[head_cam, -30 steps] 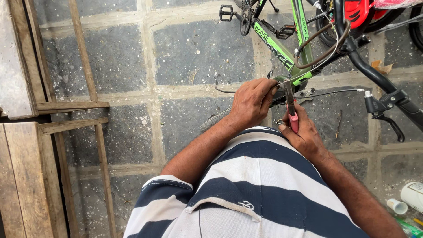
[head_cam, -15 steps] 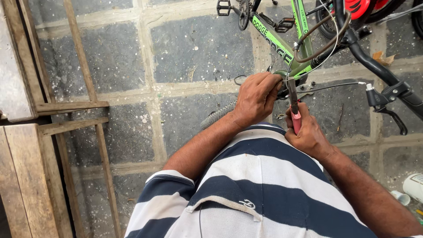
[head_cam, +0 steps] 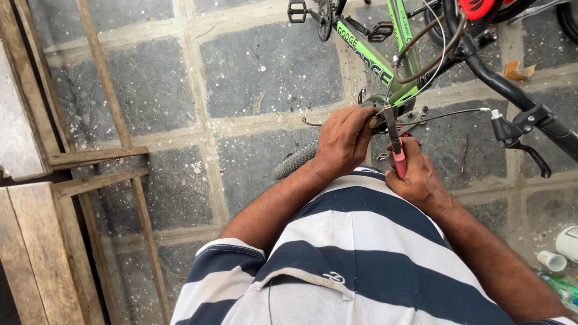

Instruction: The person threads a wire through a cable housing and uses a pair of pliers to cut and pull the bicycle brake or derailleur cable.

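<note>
The right hand (head_cam: 421,180), right of centre in the frame, has its grip closed around the red handles of a pair of pliers (head_cam: 395,147); the metal nose points up the frame and meets a thin brake cable (head_cam: 448,114) close to the green bicycle frame (head_cam: 367,57); whether the nose is clamped on the cable or only touching it cannot be told. The left hand (head_cam: 344,141), just beside it at centre, is curled shut over something at the same spot, its fingers hiding the part beneath; what exactly it grips is hidden.

The cable runs rightward from the hands to a loose metal end near the black brake lever (head_cam: 521,135) on the black handlebar (head_cam: 518,96) at the right edge; that end hangs free, apart from the lever, so by my judgement the cable is not yet seated there and the work at the frame end is in hand, with the fitting and tightening left to do. A knobbly tyre (head_cam: 295,159) shows just left of the left wrist.

Further out: grey stone paving (head_cam: 253,66) with pale joints fills the middle; a weathered wooden frame (head_cam: 90,156) stands along the left edge; a pedal (head_cam: 297,11) sits at upper centre; a white cup (head_cam: 551,260) lies at lower right; the striped shirt (head_cam: 355,253) fills the bottom of the view.
</note>
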